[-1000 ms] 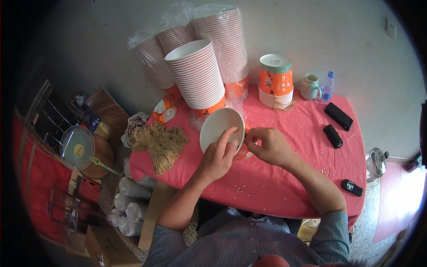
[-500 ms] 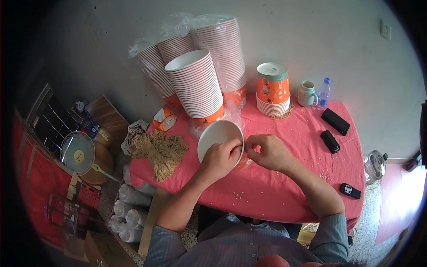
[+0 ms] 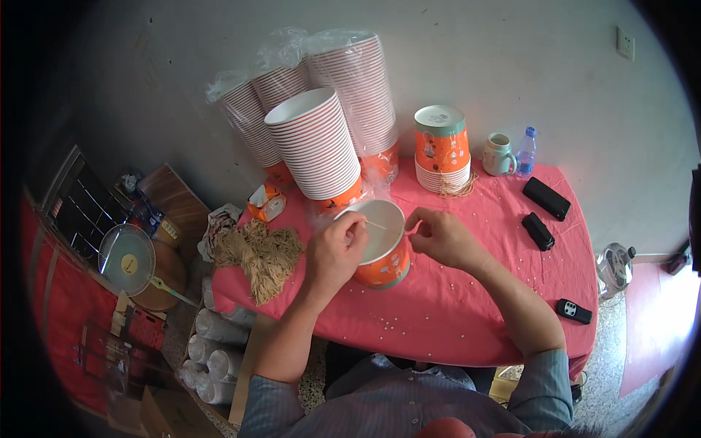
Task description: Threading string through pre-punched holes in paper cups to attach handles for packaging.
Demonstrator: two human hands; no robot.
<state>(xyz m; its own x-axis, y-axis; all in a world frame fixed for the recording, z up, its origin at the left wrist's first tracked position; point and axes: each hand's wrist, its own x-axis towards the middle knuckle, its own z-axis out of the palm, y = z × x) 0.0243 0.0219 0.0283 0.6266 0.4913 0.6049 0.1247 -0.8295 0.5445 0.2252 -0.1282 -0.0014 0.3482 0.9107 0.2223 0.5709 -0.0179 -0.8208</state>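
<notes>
A paper bucket [image 3: 382,270], orange with a green base band and white inside, stands upright in front of me. Over its open mouth, my left hand [image 3: 334,252] pinches a thin pale cord [image 3: 376,225] that stretches toward the inner right wall. My right hand [image 3: 443,239] is just outside the right rim, thumb and fingertips pinched together; what they hold is too small to make out. To the left lies a heap of tan cords [image 3: 257,255]. Small white specks [image 3: 391,325] are scattered on the pink tablecloth [image 3: 453,314].
Tall nested bucket stacks [image 3: 314,146], some in clear plastic, stand behind. Upside-down buckets [image 3: 442,150], a mug [image 3: 499,155] and a plastic bottle [image 3: 526,152] line the back. Black cases [image 3: 546,198] and a remote [image 3: 575,312] lie right; an orange packet [image 3: 266,203] sits left.
My left hand has come up out of the bucket and moved left, drawing the pale cord into view. The right hand stays by the rim, its fingers slightly higher.
</notes>
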